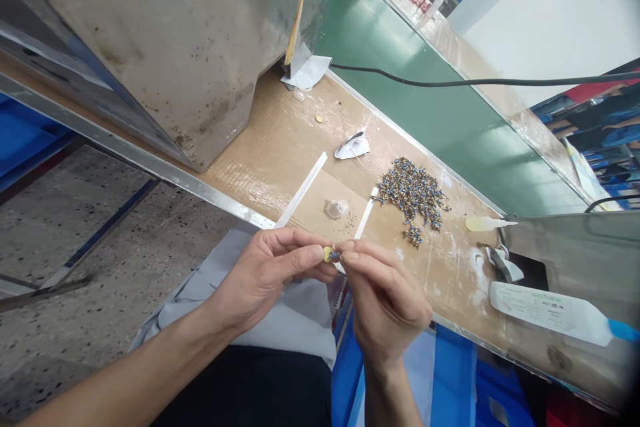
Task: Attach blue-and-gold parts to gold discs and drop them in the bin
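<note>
Between thumb and fingers, my left hand (pixel 265 273) pinches a small round yellow piece (pixel 327 254) at the table's front edge. My right hand (pixel 383 293) is closed on a tiny blue and brass-coloured part (pixel 337 255), which meets the yellow piece or lies right against it; the fingertips hide the rest. Just beyond the hands, a small clear cup (pixel 337 208) sits on a cardboard patch, with tiny brown bits (pixel 350 221) scattered beside it. Farther right lies a heap of small blue and brass-coloured parts (pixel 414 190).
A large metal housing (pixel 175 33) stands at the left. A crumpled white paper (pixel 353 145) lies on the cardboard-covered table (pixel 245 180). To the right are a pointed squeeze bottle (pixel 485 223) and a white bottle with a blue cap (pixel 550 312). A green partition (pixel 425 100) runs behind.
</note>
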The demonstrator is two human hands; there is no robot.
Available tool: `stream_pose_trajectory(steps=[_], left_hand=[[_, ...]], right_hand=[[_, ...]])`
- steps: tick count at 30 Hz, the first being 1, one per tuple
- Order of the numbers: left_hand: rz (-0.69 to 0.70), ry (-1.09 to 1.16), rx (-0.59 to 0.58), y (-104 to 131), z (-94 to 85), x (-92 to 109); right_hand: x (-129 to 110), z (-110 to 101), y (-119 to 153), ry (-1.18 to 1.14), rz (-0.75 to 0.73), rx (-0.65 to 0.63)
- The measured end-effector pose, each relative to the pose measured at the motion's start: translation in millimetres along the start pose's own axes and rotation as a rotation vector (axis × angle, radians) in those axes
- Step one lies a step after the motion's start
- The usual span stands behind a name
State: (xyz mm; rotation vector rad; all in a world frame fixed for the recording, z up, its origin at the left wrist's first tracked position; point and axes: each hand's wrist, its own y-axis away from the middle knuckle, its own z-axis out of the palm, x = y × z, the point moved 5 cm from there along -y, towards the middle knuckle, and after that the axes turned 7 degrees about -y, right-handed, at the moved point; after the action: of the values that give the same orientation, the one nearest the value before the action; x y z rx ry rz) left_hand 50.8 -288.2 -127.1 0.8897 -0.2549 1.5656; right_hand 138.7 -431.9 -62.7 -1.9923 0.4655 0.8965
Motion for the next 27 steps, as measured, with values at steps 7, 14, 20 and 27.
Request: stream_pose_trajectory(steps=[7, 14, 20, 27], left_hand=[[0.019, -0.065, 0.01, 3, 1.4, 3], [0.008, -0.169, 0.017, 6, 4.5, 4], [0.07, -0.218, 0.042, 8, 11.5, 3], [0.163, -0.324, 0.106, 9, 20.2, 9]], right_hand=[[-7, 2, 4, 0.064, -0.133, -0.006], [-10, 2, 16, 0.194, -0.275, 0.017], [-12, 3, 29, 0.258, -0.371, 0.034], [-11, 3, 36, 0.283, -0.358, 0.053]])
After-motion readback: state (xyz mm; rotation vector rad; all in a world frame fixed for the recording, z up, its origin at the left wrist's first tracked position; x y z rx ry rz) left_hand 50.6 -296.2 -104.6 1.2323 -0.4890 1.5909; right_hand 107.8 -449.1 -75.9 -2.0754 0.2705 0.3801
